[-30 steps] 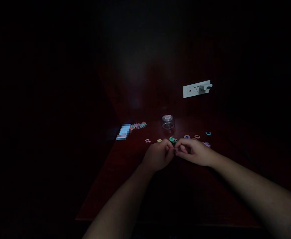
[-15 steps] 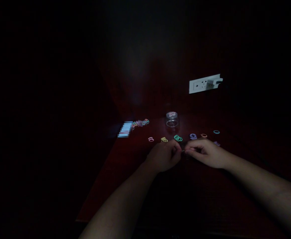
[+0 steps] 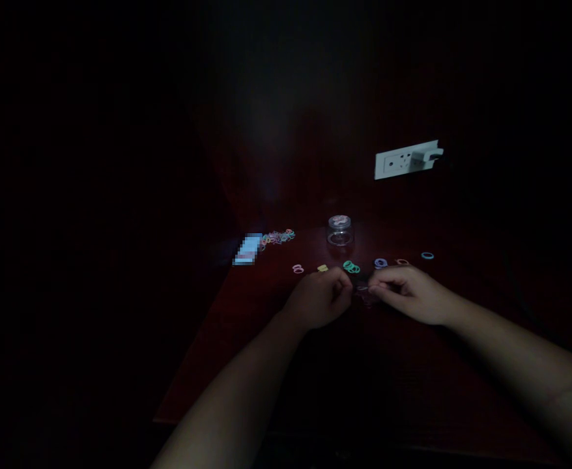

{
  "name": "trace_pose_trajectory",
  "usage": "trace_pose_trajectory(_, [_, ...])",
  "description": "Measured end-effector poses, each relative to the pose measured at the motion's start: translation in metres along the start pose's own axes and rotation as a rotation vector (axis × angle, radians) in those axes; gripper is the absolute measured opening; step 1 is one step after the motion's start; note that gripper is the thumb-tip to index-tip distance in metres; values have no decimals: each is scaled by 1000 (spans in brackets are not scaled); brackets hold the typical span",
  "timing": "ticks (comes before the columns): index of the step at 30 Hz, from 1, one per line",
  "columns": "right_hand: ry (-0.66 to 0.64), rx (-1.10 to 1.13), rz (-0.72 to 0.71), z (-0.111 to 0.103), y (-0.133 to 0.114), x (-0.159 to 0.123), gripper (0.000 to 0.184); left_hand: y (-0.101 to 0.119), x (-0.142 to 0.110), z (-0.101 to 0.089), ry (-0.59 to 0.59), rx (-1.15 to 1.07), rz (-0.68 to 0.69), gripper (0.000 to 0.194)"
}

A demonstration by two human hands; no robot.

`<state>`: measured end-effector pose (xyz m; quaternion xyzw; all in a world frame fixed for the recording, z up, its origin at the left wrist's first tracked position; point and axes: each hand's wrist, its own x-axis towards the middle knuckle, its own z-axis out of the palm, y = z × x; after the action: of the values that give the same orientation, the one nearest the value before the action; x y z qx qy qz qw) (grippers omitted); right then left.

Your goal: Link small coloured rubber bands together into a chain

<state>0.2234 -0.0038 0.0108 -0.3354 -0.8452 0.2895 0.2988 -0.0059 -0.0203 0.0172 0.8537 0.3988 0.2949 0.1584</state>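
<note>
— Clear, round, lidded jar [image 3: 340,234] on the dark-red flat table [image 3: 247,306]: neighbours?
— At nine o'clock, multicoloured heap of small loops [image 3: 279,237]; at six, green ring-shaped bands [image 3: 351,267].
— About the green bands?
— At nine, yellow looped bands [image 3: 322,268]; at three, purple ring-shaped bands [image 3: 380,263].

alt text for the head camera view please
In near darkness, a person's left hand and right hand curl close together over a dark red table, beside a row of small coloured rings. Behind are a clear lidded jar and, to its left, a mixed ring pile.
</note>
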Motion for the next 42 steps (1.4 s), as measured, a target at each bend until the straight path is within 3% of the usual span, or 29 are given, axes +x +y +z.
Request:
trace_pose_trajectory(6, [-47, 18, 6, 3, -2, 1, 28, 1, 1, 1, -9, -72, 24, 18])
trace_pose_trajectory(11, [-66, -12, 6, 5, -2, 2, 26, 4, 3, 3, -58, -21, 65, 12])
trace_pose_trajectory(26, [-44, -17, 3, 0, 2, 1, 31, -2, 2, -1, 5, -14, 85, 10])
trace_pose_trajectory(42, [-91, 1, 16, 3, 4, 1, 28, -2, 3, 1, -44, -29, 119, 10])
